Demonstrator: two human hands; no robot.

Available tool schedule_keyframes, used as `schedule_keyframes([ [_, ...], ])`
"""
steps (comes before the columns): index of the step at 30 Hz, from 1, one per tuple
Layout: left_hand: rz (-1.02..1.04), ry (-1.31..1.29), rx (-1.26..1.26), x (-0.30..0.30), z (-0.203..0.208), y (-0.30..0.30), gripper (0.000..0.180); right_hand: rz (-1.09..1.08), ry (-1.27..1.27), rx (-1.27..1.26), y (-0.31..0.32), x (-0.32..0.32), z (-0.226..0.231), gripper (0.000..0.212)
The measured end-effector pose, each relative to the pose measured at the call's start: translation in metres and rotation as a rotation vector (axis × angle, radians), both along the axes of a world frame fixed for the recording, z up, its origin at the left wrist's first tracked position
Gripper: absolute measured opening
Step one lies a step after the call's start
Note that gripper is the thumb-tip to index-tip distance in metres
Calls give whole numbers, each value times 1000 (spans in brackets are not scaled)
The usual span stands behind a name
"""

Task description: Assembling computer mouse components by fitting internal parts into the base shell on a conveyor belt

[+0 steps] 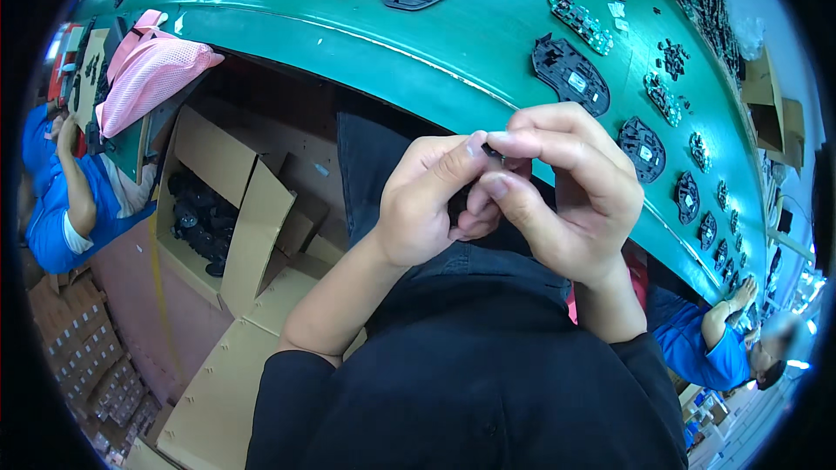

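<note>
The held piece (pixel 492 153) seems plastic (it's mostly hidden), the bench (pixel 488 35) smooth and glossy, the open box (pixel 259 231) matt cardboard.

Bright light (strong fisheye bending toward edges)

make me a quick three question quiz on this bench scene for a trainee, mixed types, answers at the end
1. True or false: the fingertips of the left hand and right hand meet around a small black piece.

2. Which lies on the smooth green tabletop, just beyond the right hand?
A) a pink mesh item
B) a flat, rounded black shell
C) a brown cardboard box

3. Fill in the colour: the open brown cardboard box at the person's left holds a pile of ____ parts.

Key: 1 true; 2 B; 3 black.
</note>
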State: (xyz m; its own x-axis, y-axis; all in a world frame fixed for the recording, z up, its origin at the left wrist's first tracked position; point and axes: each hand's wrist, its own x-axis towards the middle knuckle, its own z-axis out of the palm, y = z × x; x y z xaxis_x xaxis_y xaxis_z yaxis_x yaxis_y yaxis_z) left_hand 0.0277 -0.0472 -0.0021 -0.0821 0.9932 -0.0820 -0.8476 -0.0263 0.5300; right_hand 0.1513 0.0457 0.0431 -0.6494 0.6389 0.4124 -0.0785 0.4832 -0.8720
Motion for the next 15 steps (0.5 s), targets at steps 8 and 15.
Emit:
schedule_keyframes([
  [8,-53,1,-32,-27,-12,11,40,4,-51,-205,17,-23,-6,16],
  [15,539,882,30,-105,-12,58,41,-253,-155,-92,75,-54,-26,8],
])
